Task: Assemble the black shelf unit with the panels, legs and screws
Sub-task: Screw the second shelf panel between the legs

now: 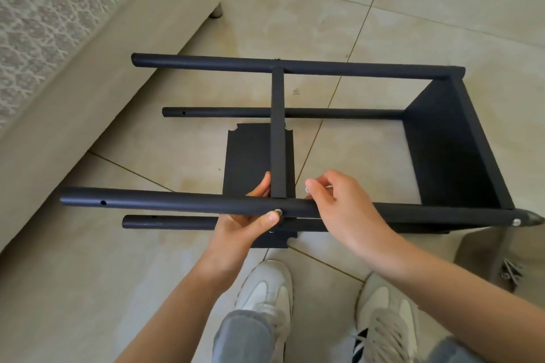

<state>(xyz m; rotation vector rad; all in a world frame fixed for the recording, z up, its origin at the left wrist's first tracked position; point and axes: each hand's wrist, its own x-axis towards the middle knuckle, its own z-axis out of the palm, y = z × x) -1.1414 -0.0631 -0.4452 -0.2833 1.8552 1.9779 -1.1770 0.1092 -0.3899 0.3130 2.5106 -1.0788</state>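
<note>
The black shelf unit [295, 68] lies on its side on the tiled floor, its tubular legs running left to right. An end panel [448, 144] is fixed at the right and a middle panel [278, 132] stands edge-on between the legs. My left hand [250, 215] grips the near upper leg [147, 200] where the middle panel meets it, its thumb pressing a silver screw [277, 211] in the leg. My right hand [336, 200] rests on the same leg just to the right and pinches a small silver screw [307, 189]. A loose black panel [250, 153] lies flat beneath.
A beige sofa [88, 68] with a patterned cover borders the left side. Several loose screws [511, 270] lie on a cloth at the right edge. My two white shoes [265, 289] stand just below the shelf.
</note>
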